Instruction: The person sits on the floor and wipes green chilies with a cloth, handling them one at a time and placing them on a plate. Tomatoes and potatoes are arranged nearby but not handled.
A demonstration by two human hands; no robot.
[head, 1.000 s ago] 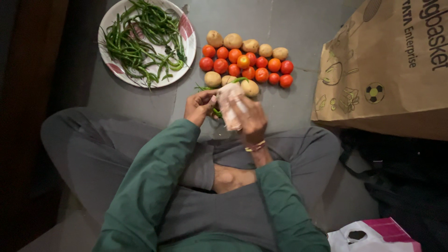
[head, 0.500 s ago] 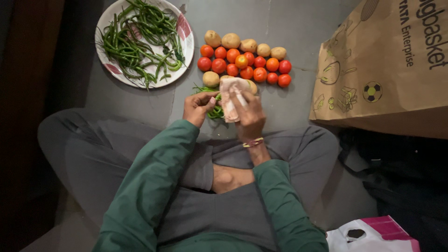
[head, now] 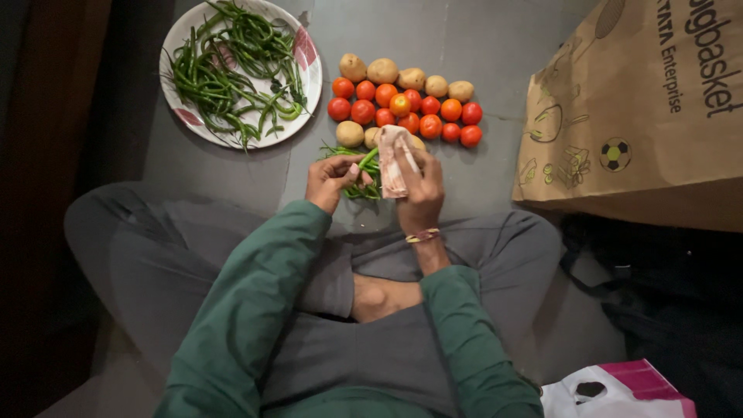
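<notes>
Sitting cross-legged on the grey floor (head: 480, 46), the person wears a green long-sleeved top and grey trousers, with both forearms reaching out over the lap. At the near right corner lies a white and pink plastic bag (head: 619, 391).

Beyond the knees, the right hand (head: 420, 190), with a thin band at the wrist, has its grip closed around a crumpled pale plastic bag (head: 392, 159), held upright above the floor. Just beside it, the left hand (head: 331, 179) has its grip pinched shut on green chillies (head: 364, 172); a small loose bunch of them shows between the two hands, partly under the pale bag, and whether the bunch rests on the floor or hangs from the fingers is hard to tell.

Right behind the hands sits a tight cluster of red and orange tomatoes (head: 406, 112), with pale potatoes (head: 406, 75) lined along its far edge and a few more at its near edge, touching the tomatoes.

To the far left stands a white plate with pink markings (head: 308, 48), heaped with more green chillies. At the right a large brown paper bag (head: 642, 108) lies on the floor, well apart from the vegetables.
</notes>
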